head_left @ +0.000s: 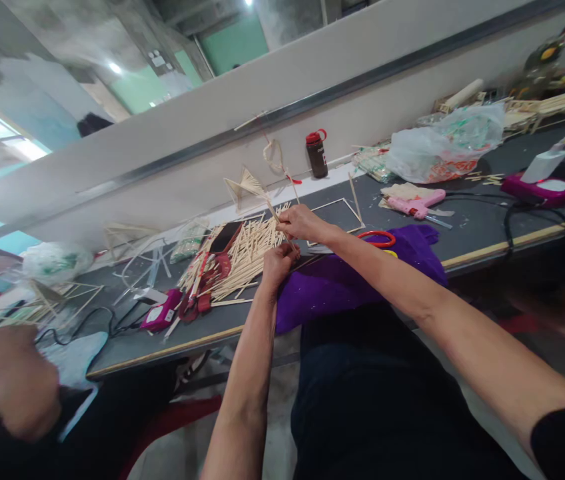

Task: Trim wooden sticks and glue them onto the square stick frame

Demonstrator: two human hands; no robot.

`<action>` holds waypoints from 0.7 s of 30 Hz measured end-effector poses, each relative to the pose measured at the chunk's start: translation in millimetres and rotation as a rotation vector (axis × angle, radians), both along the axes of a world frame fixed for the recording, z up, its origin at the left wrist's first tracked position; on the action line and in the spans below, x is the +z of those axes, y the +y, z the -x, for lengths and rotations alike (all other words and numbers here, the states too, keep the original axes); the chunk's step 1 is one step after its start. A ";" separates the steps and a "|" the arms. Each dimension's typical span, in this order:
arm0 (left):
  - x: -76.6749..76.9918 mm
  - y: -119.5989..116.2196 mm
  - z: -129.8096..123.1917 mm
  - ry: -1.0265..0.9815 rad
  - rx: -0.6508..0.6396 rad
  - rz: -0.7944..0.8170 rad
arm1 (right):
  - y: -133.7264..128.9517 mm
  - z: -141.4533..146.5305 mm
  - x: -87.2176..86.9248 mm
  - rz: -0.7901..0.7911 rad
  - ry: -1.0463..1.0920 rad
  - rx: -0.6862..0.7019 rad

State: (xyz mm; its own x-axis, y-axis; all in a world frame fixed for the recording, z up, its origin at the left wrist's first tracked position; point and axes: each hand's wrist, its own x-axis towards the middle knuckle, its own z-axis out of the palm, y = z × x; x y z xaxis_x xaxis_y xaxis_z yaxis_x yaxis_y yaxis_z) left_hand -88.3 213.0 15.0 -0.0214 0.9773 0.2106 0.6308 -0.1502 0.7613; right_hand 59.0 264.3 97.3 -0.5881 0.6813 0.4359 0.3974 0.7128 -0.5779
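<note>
My right hand [303, 223] is closed round thin wooden sticks [272, 209] that point up and away. Just below and to its left, my left hand [279, 264] pinches the lower end of the same sticks. Past the upper end of the sticks is a fan-shaped stick model [246, 187]; whether it joins the held sticks I cannot tell. A heap of loose wooden sticks [247, 257] lies left of my hands. Scissors [381, 238] with red handles rest on a purple cloth [317, 293] at the table's front edge, partly hidden by my right forearm.
A pink glue gun [417, 202] lies to the right, near a plastic bag [442, 147]. Magenta boxes with cables stand at right [542, 190] and left [161, 311]. A dark bottle [317, 155] stands by the wall. Another person's arm [17, 377] is at far left.
</note>
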 end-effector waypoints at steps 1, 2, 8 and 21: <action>0.4 -0.4 -0.4 -0.001 0.001 0.003 | -0.3 -0.3 -0.1 0.000 0.001 -0.002; 0.6 -0.6 -0.7 -0.002 0.001 0.005 | -0.7 -0.6 -0.2 0.000 0.001 -0.004; 0.9 -0.5 -1.0 0.004 -0.003 0.012 | -2.8 -1.0 0.4 -0.002 -0.010 -0.014; 0.9 -0.1 -1.3 0.035 0.009 0.007 | -8.1 -1.9 4.0 -0.011 -0.061 -0.041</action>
State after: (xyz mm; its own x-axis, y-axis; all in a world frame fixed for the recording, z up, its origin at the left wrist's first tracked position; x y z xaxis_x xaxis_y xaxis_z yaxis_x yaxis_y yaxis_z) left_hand -87.0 212.9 15.9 -0.0231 0.9785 0.2047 0.6585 -0.1392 0.7396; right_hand 60.8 256.2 101.3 -0.5851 0.7007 0.4082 0.4607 0.7015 -0.5438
